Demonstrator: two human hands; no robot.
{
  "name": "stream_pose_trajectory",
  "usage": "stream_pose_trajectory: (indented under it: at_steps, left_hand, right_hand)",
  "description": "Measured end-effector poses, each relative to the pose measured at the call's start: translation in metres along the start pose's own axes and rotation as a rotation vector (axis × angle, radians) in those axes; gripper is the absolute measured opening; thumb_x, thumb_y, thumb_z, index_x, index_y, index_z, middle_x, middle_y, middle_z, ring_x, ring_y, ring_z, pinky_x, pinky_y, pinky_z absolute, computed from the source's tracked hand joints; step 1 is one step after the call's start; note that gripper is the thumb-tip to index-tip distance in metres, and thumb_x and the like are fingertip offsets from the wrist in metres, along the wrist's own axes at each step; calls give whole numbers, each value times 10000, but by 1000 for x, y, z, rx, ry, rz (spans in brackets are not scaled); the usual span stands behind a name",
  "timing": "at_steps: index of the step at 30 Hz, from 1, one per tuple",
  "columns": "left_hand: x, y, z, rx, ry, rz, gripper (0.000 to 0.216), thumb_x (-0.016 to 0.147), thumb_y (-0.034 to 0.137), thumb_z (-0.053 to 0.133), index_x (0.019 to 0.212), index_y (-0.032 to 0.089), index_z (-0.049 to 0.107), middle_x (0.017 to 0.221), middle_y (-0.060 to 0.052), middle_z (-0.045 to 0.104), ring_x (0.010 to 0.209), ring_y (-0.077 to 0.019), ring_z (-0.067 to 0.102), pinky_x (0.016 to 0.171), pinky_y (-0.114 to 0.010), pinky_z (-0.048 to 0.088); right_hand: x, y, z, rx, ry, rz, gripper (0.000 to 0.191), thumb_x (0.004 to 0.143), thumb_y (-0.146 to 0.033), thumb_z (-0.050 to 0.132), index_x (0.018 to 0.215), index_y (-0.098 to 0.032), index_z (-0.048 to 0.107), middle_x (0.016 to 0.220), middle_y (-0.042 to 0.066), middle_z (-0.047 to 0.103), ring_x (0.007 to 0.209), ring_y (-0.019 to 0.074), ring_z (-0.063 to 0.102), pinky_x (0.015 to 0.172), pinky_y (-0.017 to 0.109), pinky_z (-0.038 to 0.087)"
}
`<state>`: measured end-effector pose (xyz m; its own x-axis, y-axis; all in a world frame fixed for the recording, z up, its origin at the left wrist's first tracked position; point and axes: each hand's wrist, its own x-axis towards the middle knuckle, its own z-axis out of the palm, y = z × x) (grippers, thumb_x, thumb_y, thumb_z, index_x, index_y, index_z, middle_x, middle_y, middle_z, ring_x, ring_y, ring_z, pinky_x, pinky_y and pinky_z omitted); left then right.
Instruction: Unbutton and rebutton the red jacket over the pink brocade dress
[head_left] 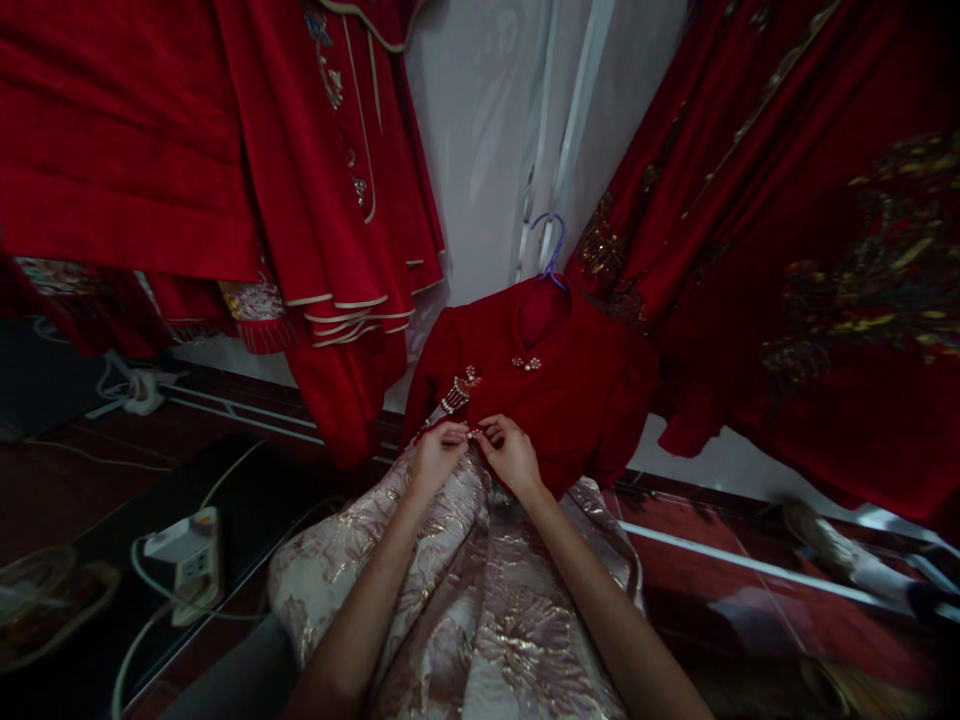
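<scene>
My left hand [439, 455] and my right hand [511, 455] meet at the front of a red jacket [577, 400]. Both pinch a small beaded ornament [474, 434] between their fingertips; its exact kind is too small to make out. The jacket hangs on a purple hanger [553, 245]. Another beaded ornament with dangling strands [457, 392] sits on its chest, and a pearl-like clasp [526, 364] lies under the collar. Pale brocade fabric with gold flowers [517, 630] spreads below my hands and under my forearms.
Red garments [120, 140] hang at the left, and embroidered red ones [750, 250] at the right. A power strip [199, 565] with a plugged-in charger and cables lies on a dark surface at lower left, near a bowl [64, 600]. A white rail [750, 565] runs low at right.
</scene>
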<state>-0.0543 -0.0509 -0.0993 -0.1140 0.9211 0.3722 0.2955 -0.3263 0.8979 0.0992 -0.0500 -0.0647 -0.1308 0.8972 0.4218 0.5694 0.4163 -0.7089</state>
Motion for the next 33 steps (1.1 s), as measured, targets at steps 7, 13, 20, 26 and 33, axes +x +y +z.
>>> stream_pose_trajectory:
  at_steps: [7, 13, 20, 26, 33]
  left_hand:
    - [-10, 20, 0, 386, 93, 190, 229, 699, 135, 595, 915, 212, 593, 944, -43, 565, 886, -182, 564, 793, -338, 485]
    - [-12, 22, 2, 449, 64, 257, 171, 739, 170, 609, 903, 215, 596, 937, -50, 562, 942, -209, 549, 858, -381, 460]
    - [-7, 10, 2, 259, 27, 200, 81, 790, 224, 576, 861, 187, 586, 862, -41, 608, 810, -162, 604, 753, -316, 511]
    - [-9, 10, 4, 35, 3, 67, 138, 783, 306, 591, 829, 178, 617, 816, -30, 657, 768, -143, 631, 722, -274, 522]
    - [31, 20, 14, -319, 91, -71, 266, 759, 364, 603, 934, 166, 632, 909, -59, 669, 760, -129, 629, 686, -260, 528]
  right_hand:
    - [-6, 10, -14, 49, 150, 65, 172, 769, -208, 503, 926, -183, 568, 866, 49, 587, 684, 139, 563, 666, 279, 484]
    - [-5, 22, -7, 48, 24, -12, 205, 764, -249, 561, 956, -183, 587, 884, 59, 596, 780, 167, 569, 720, 306, 493]
    - [-4, 20, 10, 189, -42, -72, 134, 768, -227, 579, 896, -193, 561, 847, 30, 621, 763, 139, 593, 716, 271, 498]
    - [-4, 19, 12, 222, -3, -31, 110, 791, -264, 557, 865, -185, 579, 792, 30, 642, 718, 136, 613, 679, 262, 509]
    - [-1, 19, -22, 303, -254, 76, 235, 702, -352, 668, 825, -154, 635, 747, 30, 671, 672, 128, 618, 654, 254, 502]
